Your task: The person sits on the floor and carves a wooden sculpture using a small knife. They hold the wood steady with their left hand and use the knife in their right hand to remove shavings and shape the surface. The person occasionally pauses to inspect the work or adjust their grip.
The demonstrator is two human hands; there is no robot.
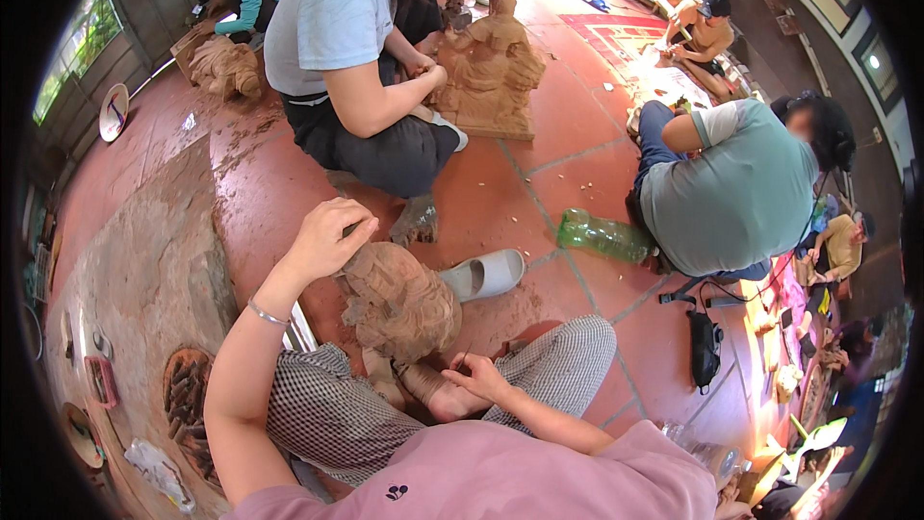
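Observation:
A brown carved figure (409, 304), its surface covered in relief, leans between my legs, near my bare foot. My left hand (325, 243), with a metal bangle at the wrist, is bent over the figure's upper end. Its fingers curl together around a small dark patch, and I cannot make out what that is. Lower down, beside the figure's base and my foot, my right hand (478, 379) is closed in a pinch on a thin dark stick-like tool (463, 358). Most of that tool is hidden by the fingers.
A grey slipper (486, 276) and a green plastic bottle (604, 236) lie ahead. Opposite, a person works beside a larger carved figure (491, 77). Another person sits at right. At left, a stone-like slab (144, 270) bears a basket of dark sticks (190, 405).

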